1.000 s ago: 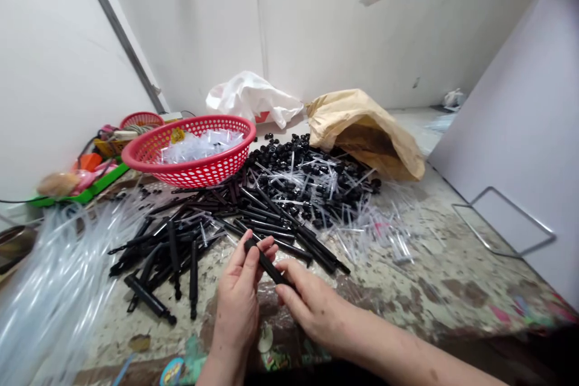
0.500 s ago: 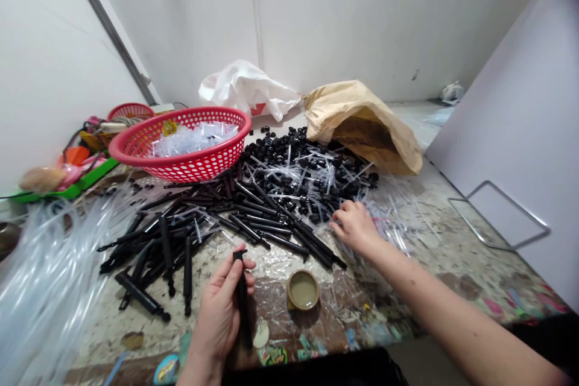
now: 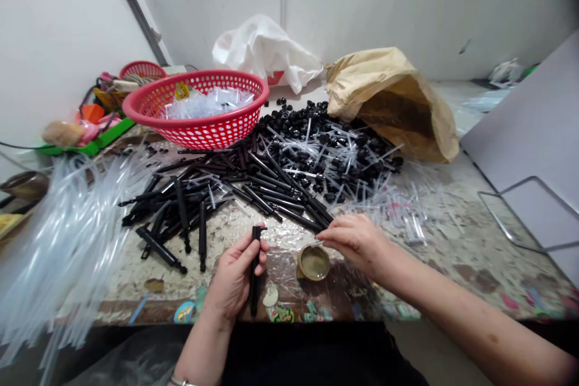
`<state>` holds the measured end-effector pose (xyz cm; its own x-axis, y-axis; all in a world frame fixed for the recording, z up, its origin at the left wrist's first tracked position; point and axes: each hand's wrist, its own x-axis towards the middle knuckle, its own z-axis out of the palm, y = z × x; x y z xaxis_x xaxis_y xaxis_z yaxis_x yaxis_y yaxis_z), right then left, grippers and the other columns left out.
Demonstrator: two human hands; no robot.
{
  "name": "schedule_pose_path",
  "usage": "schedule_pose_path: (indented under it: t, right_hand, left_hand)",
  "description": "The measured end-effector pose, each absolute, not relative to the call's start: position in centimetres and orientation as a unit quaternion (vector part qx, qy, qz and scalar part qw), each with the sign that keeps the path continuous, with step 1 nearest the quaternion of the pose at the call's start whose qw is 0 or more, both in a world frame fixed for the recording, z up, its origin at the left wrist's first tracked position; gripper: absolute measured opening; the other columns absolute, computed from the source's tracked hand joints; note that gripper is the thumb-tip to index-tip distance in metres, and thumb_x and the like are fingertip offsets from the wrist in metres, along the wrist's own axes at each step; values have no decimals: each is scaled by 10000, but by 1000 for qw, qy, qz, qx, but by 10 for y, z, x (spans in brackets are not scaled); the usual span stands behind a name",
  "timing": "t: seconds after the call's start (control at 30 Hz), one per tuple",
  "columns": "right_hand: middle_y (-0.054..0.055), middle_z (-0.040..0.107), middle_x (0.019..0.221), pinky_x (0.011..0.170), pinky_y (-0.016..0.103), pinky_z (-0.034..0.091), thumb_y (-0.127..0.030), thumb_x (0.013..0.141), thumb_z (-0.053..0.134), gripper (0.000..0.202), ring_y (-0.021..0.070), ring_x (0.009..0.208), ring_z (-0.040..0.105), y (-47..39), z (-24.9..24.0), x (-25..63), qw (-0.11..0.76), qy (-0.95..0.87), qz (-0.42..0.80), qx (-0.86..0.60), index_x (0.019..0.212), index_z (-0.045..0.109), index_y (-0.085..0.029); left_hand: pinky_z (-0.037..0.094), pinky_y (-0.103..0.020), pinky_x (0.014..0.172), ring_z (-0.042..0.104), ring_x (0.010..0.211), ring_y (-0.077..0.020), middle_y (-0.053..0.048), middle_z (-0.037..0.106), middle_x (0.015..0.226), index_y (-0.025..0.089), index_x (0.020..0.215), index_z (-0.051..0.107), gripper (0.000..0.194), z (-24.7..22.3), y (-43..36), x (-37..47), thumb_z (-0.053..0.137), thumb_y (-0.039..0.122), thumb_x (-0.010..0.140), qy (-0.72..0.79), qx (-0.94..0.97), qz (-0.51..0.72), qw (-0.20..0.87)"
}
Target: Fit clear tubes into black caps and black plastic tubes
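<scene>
My left hand [image 3: 238, 271] is closed around a black plastic tube [image 3: 255, 265], which stands nearly upright with a small side spout at its top. A short clear tube [image 3: 318, 243] is pinched in the fingertips of my right hand [image 3: 355, 245], its end at the rim of a small round cup [image 3: 313, 263] of murky liquid. Beyond my hands lies a pile of black plastic tubes [image 3: 271, 193]. Farther back, short clear tubes [image 3: 344, 154] are strewn over a heap of black caps [image 3: 294, 117].
A red basket [image 3: 203, 132] of clear pieces stands at the back left. Long clear tubing [image 3: 76, 241] hangs over the table's left edge. At the back are a white plastic bag [image 3: 266, 51] and an open brown paper bag [image 3: 375, 81]. A wire handle [image 3: 511, 235] juts from the right panel.
My right hand has come from the loose clear tubes to the cup, now with a clear tube in its fingers. My left hand still grips the black tube. The camera view has shifted.
</scene>
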<state>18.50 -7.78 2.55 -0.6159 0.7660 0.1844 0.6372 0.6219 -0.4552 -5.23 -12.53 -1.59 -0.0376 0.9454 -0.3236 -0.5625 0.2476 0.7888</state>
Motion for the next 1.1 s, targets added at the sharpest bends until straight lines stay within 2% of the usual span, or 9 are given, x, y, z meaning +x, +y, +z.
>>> schedule_pose_path:
  t: [0.13, 0.27, 0.33, 0.47, 0.53, 0.63, 0.87, 1.1]
  right_hand:
    - [3, 626, 714, 740, 337, 260, -222, 894, 476, 199, 148, 724, 510, -95, 25, 177, 111, -911, 53, -394, 763, 625, -211]
    - [-7, 602, 713, 739, 330, 241, -208, 861, 532, 183, 152, 736, 488, -98, 26, 172, 66, -918, 26, -391, 682, 574, -201]
    - [-8, 604, 707, 740, 337, 241, -222, 858, 536, 191, 158, 736, 494, -97, 27, 172, 83, -913, 34, -399, 672, 574, -203]
    - [2, 637, 752, 752, 341, 287, -256, 866, 512, 143, 160, 752, 534, -96, 33, 169, 207, -864, 130, -440, 764, 605, -218]
    - [13, 634, 753, 702, 305, 343, -258, 867, 487, 128, 143, 712, 545, -95, 39, 163, 249, -826, 229, -451, 809, 589, -206]
    - [11, 602, 697, 577, 249, 371, -265, 871, 443, 136, 121, 622, 523, -96, 49, 149, 267, -792, 325, -443, 835, 553, -193]
    - [-21, 541, 615, 503, 214, 341, -249, 868, 428, 125, 87, 523, 459, -96, 54, 131, 288, -791, 349, -410, 820, 521, -181]
    - [-25, 523, 600, 487, 209, 323, -249, 859, 443, 120, 87, 513, 447, -100, 55, 128, 280, -802, 328, -414, 810, 530, -183]
  left_hand:
    - [416, -162, 452, 543, 569, -92, -39, 621, 769, 143, 1037, 609, 373, -13, -128, -48, 707, 277, 703, 456, 247, 561, 645]
    - [328, -139, 382, 494, 504, -67, -35, 615, 791, 154, 1041, 590, 340, -9, -131, -42, 660, 306, 745, 468, 287, 555, 626]
    - [300, -132, 377, 465, 495, -53, -40, 616, 811, 150, 1025, 600, 319, -8, -134, -40, 653, 307, 752, 475, 298, 547, 621]
    - [273, -136, 385, 397, 446, -32, -31, 609, 727, 136, 996, 629, 291, -2, -139, -36, 627, 327, 777, 483, 313, 530, 623]
    - [260, -142, 381, 373, 429, -31, -24, 598, 684, 139, 1005, 638, 303, 2, -141, -34, 620, 344, 782, 482, 313, 525, 628]
    - [261, -143, 380, 385, 447, -36, -30, 606, 743, 180, 1084, 622, 353, 7, -143, -30, 626, 349, 775, 465, 298, 546, 630]
    - [285, -143, 387, 402, 471, -38, -27, 583, 762, 195, 1161, 594, 400, 12, -149, -27, 624, 324, 783, 448, 294, 564, 628]
    - [290, -140, 383, 432, 483, -40, -23, 583, 772, 219, 1181, 589, 406, 17, -152, -26, 623, 314, 788, 441, 296, 570, 627]
